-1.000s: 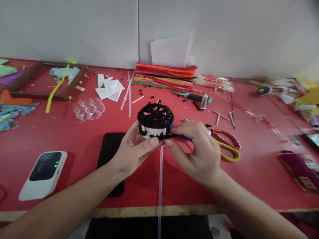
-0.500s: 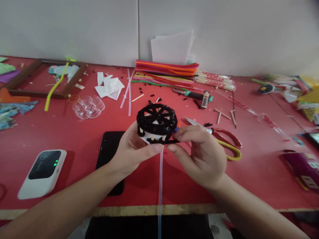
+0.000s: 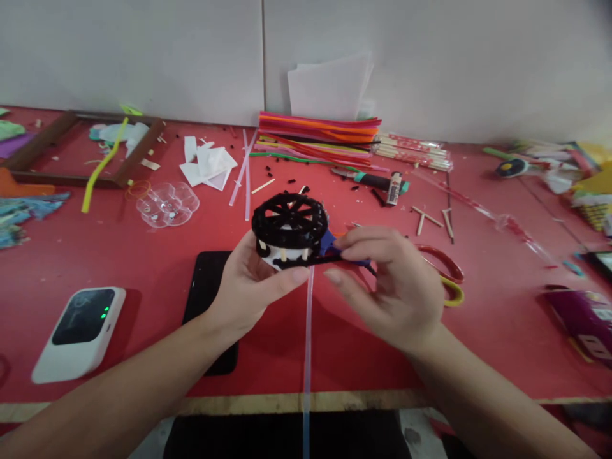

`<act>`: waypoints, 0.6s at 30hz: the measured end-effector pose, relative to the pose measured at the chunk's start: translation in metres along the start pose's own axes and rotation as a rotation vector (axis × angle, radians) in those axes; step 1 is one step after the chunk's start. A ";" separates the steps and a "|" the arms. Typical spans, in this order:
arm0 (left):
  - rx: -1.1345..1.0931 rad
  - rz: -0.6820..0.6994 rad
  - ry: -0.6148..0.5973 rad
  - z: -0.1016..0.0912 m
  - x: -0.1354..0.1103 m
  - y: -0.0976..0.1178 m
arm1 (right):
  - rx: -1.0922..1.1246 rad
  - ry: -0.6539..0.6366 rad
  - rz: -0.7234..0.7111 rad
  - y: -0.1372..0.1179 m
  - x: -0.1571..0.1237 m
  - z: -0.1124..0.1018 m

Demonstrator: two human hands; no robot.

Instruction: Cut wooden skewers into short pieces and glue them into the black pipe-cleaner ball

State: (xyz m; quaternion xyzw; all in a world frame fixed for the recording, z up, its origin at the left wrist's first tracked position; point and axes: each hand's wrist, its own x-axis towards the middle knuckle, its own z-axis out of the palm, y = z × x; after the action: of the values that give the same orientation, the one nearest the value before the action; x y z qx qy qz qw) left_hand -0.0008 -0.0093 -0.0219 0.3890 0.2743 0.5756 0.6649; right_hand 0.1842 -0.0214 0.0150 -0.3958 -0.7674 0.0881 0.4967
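My left hand (image 3: 261, 277) is closed around a small round craft (image 3: 289, 223) with a spoked black fuzzy top, short pale sticks and a white side. A black pipe cleaner (image 3: 325, 259) runs along its lower edge and out to the right. My right hand (image 3: 392, 280) is beside it, thumb and index fingertip apart, with the strip passing between them. Behind the craft and the right fingers shows a blue object (image 3: 329, 242), mostly hidden, its kind unclear. A long translucent strip (image 3: 308, 344) extends from below the craft past the table edge.
Partly behind my right hand lie scissors (image 3: 444, 264). A dark phone (image 3: 205, 280) and a white device (image 3: 81, 331) lie to the left. Further back are pipe cleaners (image 3: 315, 127), a cutter (image 3: 368, 182), paper pieces (image 3: 210, 166), a clear flower-shaped tray (image 3: 167, 204) and a wooden frame (image 3: 38, 150).
The craft and my left hand have shifted slightly left. My right thumb and index finger have parted from their pinch on the pipe cleaner. More of the blue object shows.
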 end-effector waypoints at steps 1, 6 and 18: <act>-0.002 0.012 0.028 0.000 0.001 0.001 | -0.020 0.035 0.029 0.007 0.003 -0.006; -0.018 0.025 0.035 -0.001 0.003 0.005 | -0.283 0.114 0.373 0.053 0.010 -0.044; 0.047 0.020 -0.103 -0.005 -0.004 0.006 | -0.501 -0.618 0.228 0.071 -0.012 -0.014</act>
State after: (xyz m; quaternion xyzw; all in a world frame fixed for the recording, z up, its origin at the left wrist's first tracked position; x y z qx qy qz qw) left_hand -0.0086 -0.0124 -0.0198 0.4363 0.2494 0.5548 0.6630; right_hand 0.2354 0.0137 -0.0240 -0.5417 -0.8294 0.0678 0.1186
